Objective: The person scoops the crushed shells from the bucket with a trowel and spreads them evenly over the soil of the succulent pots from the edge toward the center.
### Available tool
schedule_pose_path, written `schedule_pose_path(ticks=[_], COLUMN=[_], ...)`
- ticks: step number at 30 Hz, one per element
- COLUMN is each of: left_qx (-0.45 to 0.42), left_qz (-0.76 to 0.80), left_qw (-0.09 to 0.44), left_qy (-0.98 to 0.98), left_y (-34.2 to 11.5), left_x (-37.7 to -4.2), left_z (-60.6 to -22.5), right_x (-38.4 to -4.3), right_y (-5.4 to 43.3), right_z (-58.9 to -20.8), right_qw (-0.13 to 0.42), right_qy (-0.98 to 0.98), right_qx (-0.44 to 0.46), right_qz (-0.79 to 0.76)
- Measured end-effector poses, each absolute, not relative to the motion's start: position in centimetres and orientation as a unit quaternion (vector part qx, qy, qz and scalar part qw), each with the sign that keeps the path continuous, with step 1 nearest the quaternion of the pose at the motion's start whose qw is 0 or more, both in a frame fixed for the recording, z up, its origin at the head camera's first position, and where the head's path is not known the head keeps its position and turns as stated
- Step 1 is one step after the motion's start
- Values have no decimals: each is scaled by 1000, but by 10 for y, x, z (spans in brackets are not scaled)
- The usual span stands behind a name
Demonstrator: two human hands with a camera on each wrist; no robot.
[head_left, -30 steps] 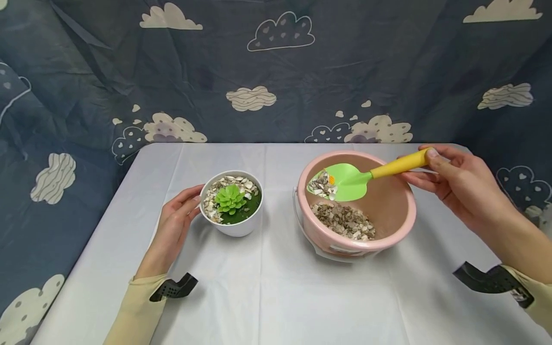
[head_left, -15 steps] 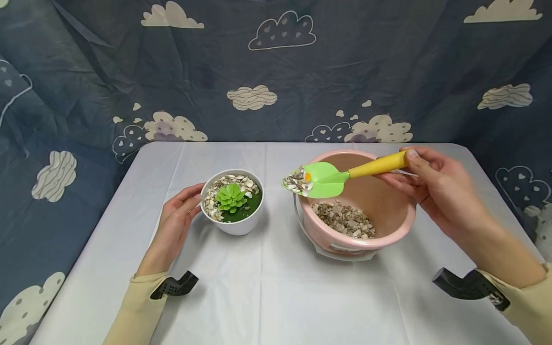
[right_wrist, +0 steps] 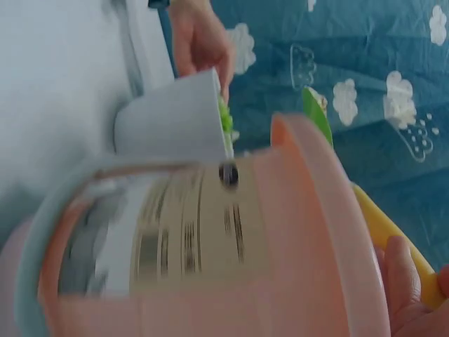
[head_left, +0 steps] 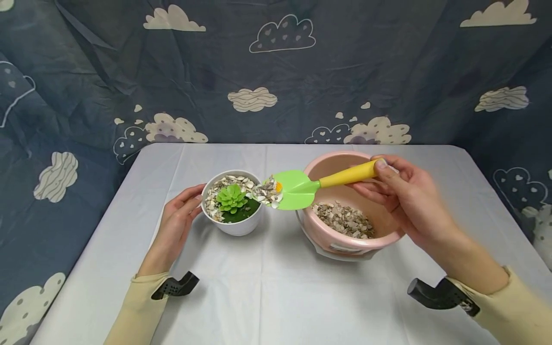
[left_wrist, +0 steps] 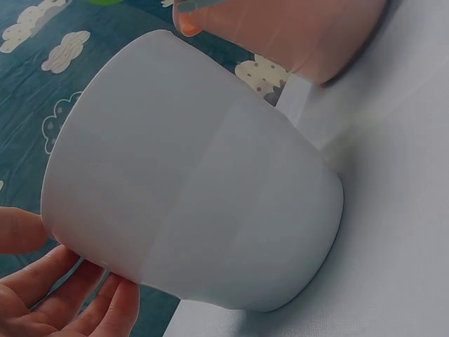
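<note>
My right hand pinches the yellow handle of a green hand trowel. Grey and white stone chips lie on the blade, whose tip hangs over the right rim of a white flower pot. A small green succulent stands in the pot, with pale chips around part of it and dark green ground showing at the front right. My left hand rests its fingers against the pot's left side; the left wrist view shows its fingertips touching the wall.
A pink bucket stands right of the pot, under the trowel handle, with more chips inside. Its pale carrying handle hangs down the side. A white cloth covers the table; a dark cloud-patterned curtain hangs behind.
My right hand has carried the loaded trowel left, from above the bucket to the pot's right rim. My left hand and the pot have stayed in place.
</note>
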State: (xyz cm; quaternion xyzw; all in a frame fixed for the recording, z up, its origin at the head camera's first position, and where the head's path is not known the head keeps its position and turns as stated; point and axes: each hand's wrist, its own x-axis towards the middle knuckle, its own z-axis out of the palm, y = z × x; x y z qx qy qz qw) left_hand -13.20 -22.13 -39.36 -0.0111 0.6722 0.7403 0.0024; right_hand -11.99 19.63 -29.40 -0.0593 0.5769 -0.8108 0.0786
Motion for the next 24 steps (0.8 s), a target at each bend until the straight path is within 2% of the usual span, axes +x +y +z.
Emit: schedule_pose_path(ticks=[7, 18, 24], left_qx=[-8, -4, -6], left_qz=[739, 739, 740], left_qw=[1, 3, 2], left_qy=[674, 674, 673], left_y=[-222, -223, -223], left_x=[-132, -133, -133], left_z=[-395, -396, -395], right_x=[-116, -119, -123], right_y=[173, 160, 159], right_z=[-296, -299, -298], right_qw=[98, 79, 88], right_qy=[516, 538, 558], right_qx=[-70, -93, -89], right_qz=[-848, -834, -820])
